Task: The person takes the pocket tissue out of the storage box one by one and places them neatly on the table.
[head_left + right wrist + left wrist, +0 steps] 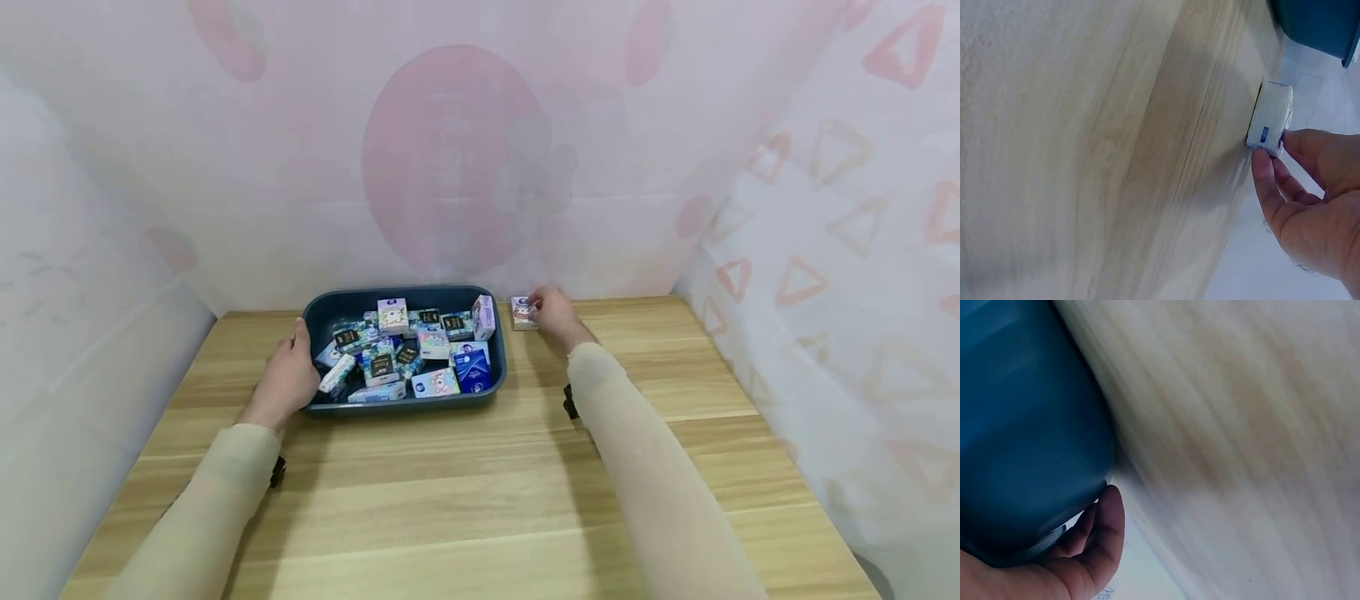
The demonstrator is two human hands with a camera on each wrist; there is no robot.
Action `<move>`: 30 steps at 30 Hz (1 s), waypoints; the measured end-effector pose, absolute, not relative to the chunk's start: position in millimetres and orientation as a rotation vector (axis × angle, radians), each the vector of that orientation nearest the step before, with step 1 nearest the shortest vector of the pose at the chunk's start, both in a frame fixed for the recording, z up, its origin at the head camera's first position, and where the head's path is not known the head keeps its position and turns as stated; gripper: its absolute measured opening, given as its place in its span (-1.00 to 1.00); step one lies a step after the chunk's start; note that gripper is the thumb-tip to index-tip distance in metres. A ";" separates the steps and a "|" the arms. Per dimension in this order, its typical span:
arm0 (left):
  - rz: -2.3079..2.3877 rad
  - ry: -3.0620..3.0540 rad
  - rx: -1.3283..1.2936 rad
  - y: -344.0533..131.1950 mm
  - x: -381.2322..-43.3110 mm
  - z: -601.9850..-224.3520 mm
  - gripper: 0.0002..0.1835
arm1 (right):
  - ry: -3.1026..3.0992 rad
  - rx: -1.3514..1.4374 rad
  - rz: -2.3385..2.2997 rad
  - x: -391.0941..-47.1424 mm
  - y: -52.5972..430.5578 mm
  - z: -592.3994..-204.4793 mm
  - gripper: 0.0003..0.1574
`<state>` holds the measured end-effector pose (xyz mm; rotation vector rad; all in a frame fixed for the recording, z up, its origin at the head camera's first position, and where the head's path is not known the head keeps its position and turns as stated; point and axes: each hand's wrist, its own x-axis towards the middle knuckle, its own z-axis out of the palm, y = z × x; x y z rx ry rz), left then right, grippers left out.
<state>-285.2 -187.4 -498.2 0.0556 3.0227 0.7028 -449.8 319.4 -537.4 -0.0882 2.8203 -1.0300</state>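
Observation:
A dark blue plastic basin (pixel 405 403) stands near the back of the table, holding many small tissue packs, some purple-pink with cartoon prints, others dark floral or blue. My left hand (pixel 289 375) grips its left side at the rim. In the left wrist view, fingers of that hand (pixel 1085 556) curl against the basin's outer wall (pixel 1029 425). To the right of the basin, a small tissue pack (pixel 522 314) lies on the table by the back edge. My right hand (pixel 557 317) pinches its right end between thumb and fingers, as the right wrist view shows on the pack (pixel 1269 115).
The wood-grain table (pixel 435 500) ends at a back wall sheet (pixel 300 167) with pink prints. Patterned sheets also rise on the left and right sides. One pack (pixel 483 317) leans upright against the basin's right inner wall.

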 end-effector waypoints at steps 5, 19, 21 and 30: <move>0.716 3.008 0.044 -186.0 -284.1 -495.8 -0.03 | 2.916 -0.047 -1.050 -402.9 291.6 -484.3 -0.50; 0.726 3.003 0.028 -184.7 -283.7 -495.8 0.01 | 3.056 -0.266 -1.005 -361.9 217.5 -436.0 -0.47; 0.725 3.007 0.032 -184.5 -283.8 -496.0 0.01 | 3.067 -0.328 -0.961 -356.4 207.9 -432.4 -0.46; 0.717 2.997 0.011 -185.1 -283.3 -496.1 0.02 | 3.062 -0.535 -0.780 -331.5 166.5 -428.5 -0.40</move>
